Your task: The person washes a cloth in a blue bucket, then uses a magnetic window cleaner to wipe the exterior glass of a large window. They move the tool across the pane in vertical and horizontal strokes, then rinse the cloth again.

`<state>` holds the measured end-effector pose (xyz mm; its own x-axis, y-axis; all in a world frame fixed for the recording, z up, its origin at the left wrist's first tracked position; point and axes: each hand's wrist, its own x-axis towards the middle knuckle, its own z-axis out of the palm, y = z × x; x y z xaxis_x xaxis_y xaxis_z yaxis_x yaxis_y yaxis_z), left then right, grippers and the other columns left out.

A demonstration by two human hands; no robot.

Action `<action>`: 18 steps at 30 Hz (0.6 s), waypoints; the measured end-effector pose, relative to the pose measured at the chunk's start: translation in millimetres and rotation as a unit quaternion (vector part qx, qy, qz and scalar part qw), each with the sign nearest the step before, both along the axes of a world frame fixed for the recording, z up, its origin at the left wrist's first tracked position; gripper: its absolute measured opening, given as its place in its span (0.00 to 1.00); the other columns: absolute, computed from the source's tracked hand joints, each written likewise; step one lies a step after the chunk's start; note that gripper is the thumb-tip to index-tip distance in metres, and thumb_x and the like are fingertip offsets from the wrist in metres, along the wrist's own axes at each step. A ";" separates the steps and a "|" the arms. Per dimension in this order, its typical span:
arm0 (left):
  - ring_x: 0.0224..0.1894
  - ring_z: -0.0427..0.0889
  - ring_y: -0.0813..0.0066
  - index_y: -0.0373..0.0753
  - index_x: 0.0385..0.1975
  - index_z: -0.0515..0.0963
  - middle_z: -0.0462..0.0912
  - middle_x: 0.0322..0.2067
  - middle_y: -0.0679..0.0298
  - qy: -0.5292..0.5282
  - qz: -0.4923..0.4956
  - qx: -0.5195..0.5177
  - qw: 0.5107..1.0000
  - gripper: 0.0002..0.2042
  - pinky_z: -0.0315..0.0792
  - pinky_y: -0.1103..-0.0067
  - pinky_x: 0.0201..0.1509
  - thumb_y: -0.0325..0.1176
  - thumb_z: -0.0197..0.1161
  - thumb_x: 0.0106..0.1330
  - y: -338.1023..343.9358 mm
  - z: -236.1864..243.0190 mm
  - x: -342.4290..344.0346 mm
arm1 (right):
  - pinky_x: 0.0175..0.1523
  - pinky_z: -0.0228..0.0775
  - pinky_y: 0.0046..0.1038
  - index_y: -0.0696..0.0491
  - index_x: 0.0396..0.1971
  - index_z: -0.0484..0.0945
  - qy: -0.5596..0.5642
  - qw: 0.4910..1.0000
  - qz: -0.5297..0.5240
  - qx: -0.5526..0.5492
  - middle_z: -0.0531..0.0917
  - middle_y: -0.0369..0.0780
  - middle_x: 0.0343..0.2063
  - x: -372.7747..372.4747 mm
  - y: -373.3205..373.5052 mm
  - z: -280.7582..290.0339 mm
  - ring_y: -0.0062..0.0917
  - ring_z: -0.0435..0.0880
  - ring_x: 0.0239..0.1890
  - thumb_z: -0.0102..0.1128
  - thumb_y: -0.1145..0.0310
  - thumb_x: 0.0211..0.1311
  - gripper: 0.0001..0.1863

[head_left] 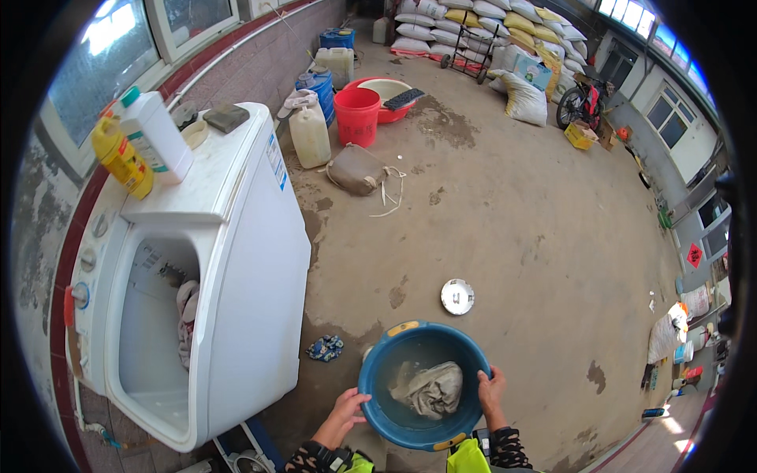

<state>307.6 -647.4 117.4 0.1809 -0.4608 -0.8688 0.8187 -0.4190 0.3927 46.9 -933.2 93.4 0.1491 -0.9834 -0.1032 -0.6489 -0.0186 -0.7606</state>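
My left hand (347, 410) and my right hand (490, 386) grip opposite sides of a blue plastic basin (386, 355), which holds murky water and a bunched pale grey-beige cloth (430, 390). At the left stands a white washing machine (260, 299) with its tub open and pinkish laundry (187, 323) inside. A yellow bottle (126, 162) and a white bottle with a green cap (158, 142) sit on its top. Beyond the basin, a white round dish (457, 296) lies on the floor, and a patterned blue cloth (324, 348) lies beside the machine.
Farther off are jugs (307, 138), a red bucket (356, 114), red tubs (371, 85) and a canvas bundle (351, 169). Stacked sacks (441, 27), a hand truck (465, 59) and a motorbike (576, 102) stand at the back. Assorted containers (694, 299) line the right wall.
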 end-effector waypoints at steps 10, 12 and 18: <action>0.56 0.74 0.60 0.44 0.59 0.70 0.76 0.52 0.62 0.039 -0.096 -0.017 0.994 0.30 0.64 0.46 0.61 0.41 0.70 0.56 -250.1 -12.9 136.9 | 0.37 0.70 0.27 0.60 0.38 0.81 0.044 0.995 -0.086 -0.013 0.79 0.37 0.25 96.3 -190.5 43.1 0.22 0.74 0.29 0.64 0.62 0.61 0.15; 0.57 0.73 0.61 0.45 0.59 0.70 0.77 0.52 0.63 0.029 -0.095 -0.018 0.995 0.30 0.65 0.49 0.59 0.43 0.71 0.55 -292.2 -14.2 165.1 | 0.35 0.70 0.29 0.60 0.35 0.82 0.042 0.994 -0.095 -0.022 0.79 0.38 0.23 124.5 -234.2 37.7 0.23 0.75 0.26 0.65 0.61 0.60 0.15; 0.51 0.76 0.65 0.48 0.59 0.70 0.78 0.49 0.65 -0.019 -0.045 0.039 0.998 0.30 0.68 0.56 0.53 0.45 0.70 0.55 -396.7 -13.4 239.6 | 0.32 0.68 0.28 0.59 0.33 0.83 0.024 0.997 -0.068 -0.013 0.77 0.38 0.19 219.3 -356.5 7.1 0.22 0.74 0.24 0.63 0.58 0.64 0.17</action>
<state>547.3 -1044.2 104.0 0.1748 -0.4074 -0.8964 0.7615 -0.5211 0.3854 266.2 -1289.7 100.4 0.0106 -0.9967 -0.0807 -0.6827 0.0517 -0.7289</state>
